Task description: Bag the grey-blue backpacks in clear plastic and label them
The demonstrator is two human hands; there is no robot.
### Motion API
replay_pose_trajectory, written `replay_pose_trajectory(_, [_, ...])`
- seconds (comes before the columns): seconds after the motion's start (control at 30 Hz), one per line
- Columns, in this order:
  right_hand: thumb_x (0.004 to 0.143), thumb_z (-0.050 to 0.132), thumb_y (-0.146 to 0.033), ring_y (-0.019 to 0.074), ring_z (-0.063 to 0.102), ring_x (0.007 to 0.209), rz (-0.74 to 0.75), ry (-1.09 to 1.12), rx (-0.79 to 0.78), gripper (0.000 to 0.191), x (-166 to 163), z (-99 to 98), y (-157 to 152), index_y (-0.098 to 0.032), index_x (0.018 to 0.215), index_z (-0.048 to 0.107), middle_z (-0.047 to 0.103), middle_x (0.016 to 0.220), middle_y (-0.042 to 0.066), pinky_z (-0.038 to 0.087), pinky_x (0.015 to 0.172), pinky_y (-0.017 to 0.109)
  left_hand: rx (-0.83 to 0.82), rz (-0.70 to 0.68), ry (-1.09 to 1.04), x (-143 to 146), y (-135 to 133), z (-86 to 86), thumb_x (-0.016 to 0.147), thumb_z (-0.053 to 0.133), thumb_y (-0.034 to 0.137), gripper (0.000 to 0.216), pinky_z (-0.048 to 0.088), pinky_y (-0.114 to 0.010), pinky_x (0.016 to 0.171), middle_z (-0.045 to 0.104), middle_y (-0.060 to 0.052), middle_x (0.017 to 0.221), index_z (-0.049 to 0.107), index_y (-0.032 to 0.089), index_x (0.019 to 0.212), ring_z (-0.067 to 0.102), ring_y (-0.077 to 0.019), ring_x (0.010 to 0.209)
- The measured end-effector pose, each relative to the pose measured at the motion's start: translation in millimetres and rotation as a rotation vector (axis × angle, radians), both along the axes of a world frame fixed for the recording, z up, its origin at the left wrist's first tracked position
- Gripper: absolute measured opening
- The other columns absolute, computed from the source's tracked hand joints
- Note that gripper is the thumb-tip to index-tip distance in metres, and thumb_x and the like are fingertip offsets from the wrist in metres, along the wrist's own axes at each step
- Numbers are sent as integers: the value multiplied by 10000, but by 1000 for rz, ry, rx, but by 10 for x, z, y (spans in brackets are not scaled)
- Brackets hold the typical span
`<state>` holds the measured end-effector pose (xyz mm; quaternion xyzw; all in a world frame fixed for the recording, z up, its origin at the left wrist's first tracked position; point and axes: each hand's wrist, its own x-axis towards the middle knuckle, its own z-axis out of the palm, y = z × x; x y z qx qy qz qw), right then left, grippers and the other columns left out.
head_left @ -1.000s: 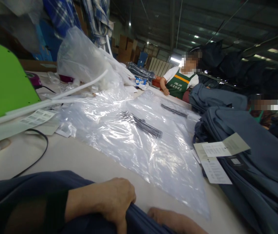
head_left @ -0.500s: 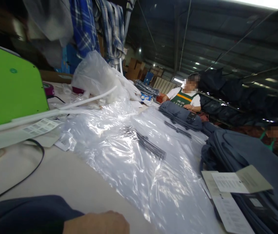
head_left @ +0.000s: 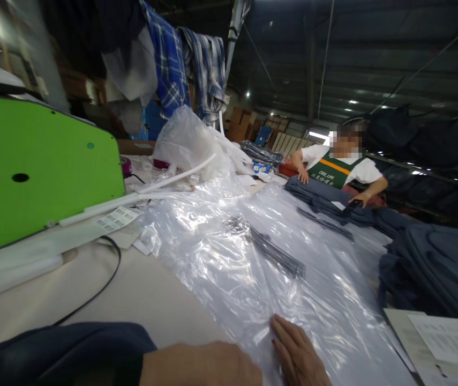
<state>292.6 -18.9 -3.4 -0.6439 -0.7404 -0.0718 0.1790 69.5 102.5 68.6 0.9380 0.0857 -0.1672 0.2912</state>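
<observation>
A large sheet of clear plastic, possibly stacked bags, is spread over the table, with a dark strap-like piece under or on it. My right hand lies flat on the plastic's near edge, fingers stretched forward and nothing held. At the bottom edge, my left hand shows only its back and wrist below a dark sleeve; its fingers are hidden. Dark blue bags are piled to the right, with paper tags hanging in front.
A green machine panel stands at left, beside white tubes, a label strip and a black cable. Across the table, a co-worker in a green apron has both hands on another dark bag.
My right hand has come into view on the plastic. My left hand sits further right in the picture. The view has shifted left, and the co-worker's hands have spread apart on the bag.
</observation>
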Motion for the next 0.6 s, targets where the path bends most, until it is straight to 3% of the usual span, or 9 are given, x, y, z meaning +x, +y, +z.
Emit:
replay_pose_trajectory(0.1, [957,413,-366,212,608,1130,-128,305,11,367,-5,-15,9,-230,1235,610,643,1223,91,521,966,363,259,110,-275,79,249,83,803,664,388,520,445,-436,940,555,-154,1284,523,163,1250,537,-312,1145])
replay_pose_trajectory(0.17, [923,465,-444,229,632,1083,-260,431,52,370,-18,-18,28,-223,1142,665,663,1171,99,531,947,380,444,176,-321,136,450,47,811,671,347,523,383,-488,1000,506,-171,1335,500,141,1260,450,-337,1233])
replay_pose_trajectory(0.3, [768,658,-469,259,646,1052,-279,485,-15,426,-22,39,66,-210,1106,675,685,1127,96,539,924,394,562,110,-207,241,743,-43,866,511,115,165,442,-393,875,658,-132,1020,634,118,977,588,-274,1006])
replay_pose_trajectory(0.47, [858,528,-401,225,688,909,-291,517,96,270,-7,159,88,-215,943,703,724,977,82,567,833,357,582,226,-216,320,807,27,820,437,19,220,460,-346,752,671,-127,862,630,126,812,622,-240,829])
replay_pose_trajectory(0.6, [909,473,-389,200,683,859,-325,463,98,279,-66,272,32,-210,854,679,711,915,77,562,791,321,595,335,-215,319,791,130,779,431,-3,235,455,-324,705,666,-103,825,615,143,770,628,-229,794])
